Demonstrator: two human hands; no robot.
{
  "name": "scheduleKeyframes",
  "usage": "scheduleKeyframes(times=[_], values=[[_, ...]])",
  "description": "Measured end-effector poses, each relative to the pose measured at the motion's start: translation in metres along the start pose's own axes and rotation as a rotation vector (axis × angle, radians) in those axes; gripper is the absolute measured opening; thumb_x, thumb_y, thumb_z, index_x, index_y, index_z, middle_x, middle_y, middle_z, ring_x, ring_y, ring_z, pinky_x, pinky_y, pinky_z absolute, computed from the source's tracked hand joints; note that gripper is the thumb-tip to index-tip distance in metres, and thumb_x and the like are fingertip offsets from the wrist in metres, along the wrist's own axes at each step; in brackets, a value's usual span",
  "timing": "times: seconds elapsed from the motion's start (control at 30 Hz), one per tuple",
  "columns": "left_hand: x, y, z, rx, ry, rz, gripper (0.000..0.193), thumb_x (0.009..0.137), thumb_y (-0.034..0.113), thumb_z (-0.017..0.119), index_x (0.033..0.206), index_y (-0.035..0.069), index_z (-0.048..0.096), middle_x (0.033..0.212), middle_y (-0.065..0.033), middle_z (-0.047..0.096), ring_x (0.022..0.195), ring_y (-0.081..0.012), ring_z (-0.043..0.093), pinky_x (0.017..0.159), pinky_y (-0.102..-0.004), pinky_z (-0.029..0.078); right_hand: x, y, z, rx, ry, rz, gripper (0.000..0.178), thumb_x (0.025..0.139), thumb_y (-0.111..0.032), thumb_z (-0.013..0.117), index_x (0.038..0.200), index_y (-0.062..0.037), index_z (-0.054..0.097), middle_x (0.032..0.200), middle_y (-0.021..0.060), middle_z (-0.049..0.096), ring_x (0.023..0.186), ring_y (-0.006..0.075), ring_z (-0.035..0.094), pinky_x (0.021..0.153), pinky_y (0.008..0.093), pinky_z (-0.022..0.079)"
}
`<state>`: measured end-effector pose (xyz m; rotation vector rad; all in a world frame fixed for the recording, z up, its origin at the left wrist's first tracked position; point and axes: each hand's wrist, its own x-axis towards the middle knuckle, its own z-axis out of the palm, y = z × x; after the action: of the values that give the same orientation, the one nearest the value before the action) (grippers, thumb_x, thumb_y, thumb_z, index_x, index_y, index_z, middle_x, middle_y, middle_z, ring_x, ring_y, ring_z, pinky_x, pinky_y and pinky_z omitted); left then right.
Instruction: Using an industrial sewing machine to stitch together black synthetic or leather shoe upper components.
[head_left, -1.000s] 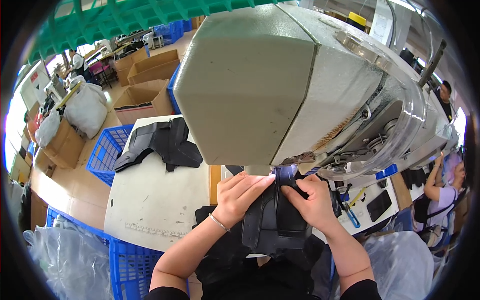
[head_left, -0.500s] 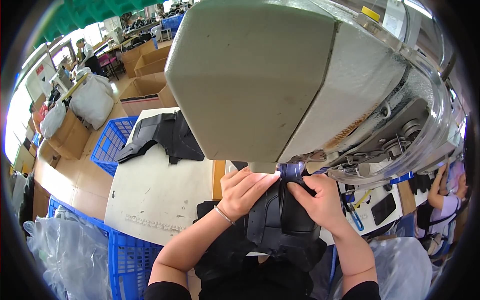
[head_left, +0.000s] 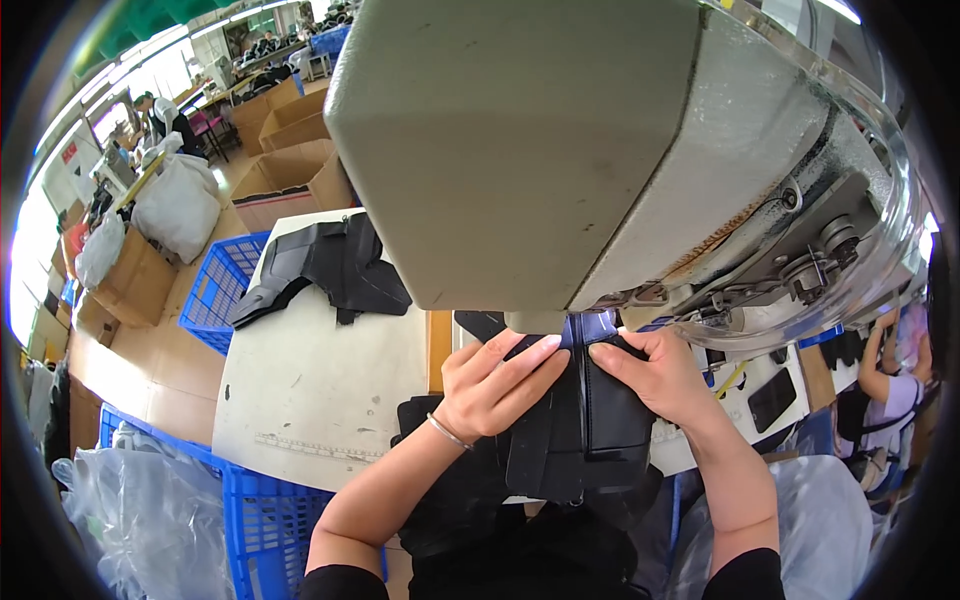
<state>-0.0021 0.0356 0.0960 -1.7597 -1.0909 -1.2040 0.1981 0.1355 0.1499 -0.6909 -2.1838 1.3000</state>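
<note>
A black leather-like panel (head_left: 546,452) with a long stitched seam lies under the head of a grey-green sewing machine (head_left: 510,160). My left hand (head_left: 492,388), a bangle on its wrist, holds the panel left of the seam, fingertips close together near the machine's lit work spot. My right hand (head_left: 665,378) grips the panel on the other side, thumb on top near the seam and the other fingers partly hidden at its edge. The needle area is mostly covered by the machine head. More black material hangs below, in front of my body.
Another black cut piece (head_left: 325,265) lies on the white table (head_left: 300,385) at left. Blue crates (head_left: 265,530) and clear plastic bags (head_left: 145,515) stand beside it. A phone (head_left: 773,400) lies at right. Cardboard boxes (head_left: 290,185) stand behind; a person (head_left: 893,385) sits at far right.
The panel has straightened and lies flatter, its seam now running more upright. My right hand has shifted slightly right, and my left fingers have stretched out further across the panel. The view has moved slightly.
</note>
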Motion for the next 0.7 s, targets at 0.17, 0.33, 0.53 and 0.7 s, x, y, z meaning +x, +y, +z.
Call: scheduleKeyframes(times=[0.17, 0.33, 0.53, 0.7], values=[[-0.001, 0.000, 0.000, -0.010, 0.015, 0.016, 0.031, 0.065, 0.005, 0.076, 0.096, 0.008, 0.076, 0.103, -0.0065, 0.072, 0.095, -0.0281, 0.072, 0.053, -0.0253, 0.043, -0.002, 0.003, 0.001, -0.025, -0.003, 0.033, 0.020, 0.094, -0.015, 0.066, 0.103, 0.0011, 0.073, 0.082, -0.0063, 0.068, 0.074, -0.0008, 0.056, 0.063, 0.0187, 0.046], [0.000, -0.004, -0.001, 0.027, 0.047, 0.053, 0.028, 0.061, 0.009, 0.075, 0.089, 0.011, 0.078, 0.097, -0.0008, 0.071, 0.075, -0.0176, 0.064, 0.050, -0.0227, 0.040, -0.003, 0.006, 0.003, 0.024, 0.000, 0.059, 0.019, 0.095, -0.015, 0.066, 0.102, 0.0010, 0.073, 0.083, -0.0059, 0.069, 0.075, -0.0006, 0.056, 0.064, 0.0188, 0.047], [0.003, -0.003, 0.003, 0.035, 0.069, 0.063, 0.025, 0.063, 0.009, 0.075, 0.088, 0.012, 0.078, 0.097, 0.0011, 0.072, 0.074, -0.0170, 0.064, 0.049, -0.0232, 0.039, -0.004, 0.004, 0.004, -0.075, 0.017, -0.039, 0.018, 0.095, -0.015, 0.066, 0.098, 0.0007, 0.073, 0.082, -0.0061, 0.068, 0.074, -0.0002, 0.057, 0.064, 0.0197, 0.047], [0.000, -0.007, 0.002, 0.060, 0.070, 0.089, 0.022, 0.066, 0.009, 0.077, 0.087, 0.013, 0.078, 0.097, 0.0024, 0.072, 0.073, -0.0169, 0.064, 0.048, -0.0234, 0.039, -0.002, -0.015, 0.010, -0.213, 0.058, -0.104, 0.021, 0.093, -0.016, 0.067, 0.081, 0.0013, 0.069, 0.065, -0.0076, 0.059, 0.064, -0.0006, 0.048, 0.055, 0.0222, 0.039]])
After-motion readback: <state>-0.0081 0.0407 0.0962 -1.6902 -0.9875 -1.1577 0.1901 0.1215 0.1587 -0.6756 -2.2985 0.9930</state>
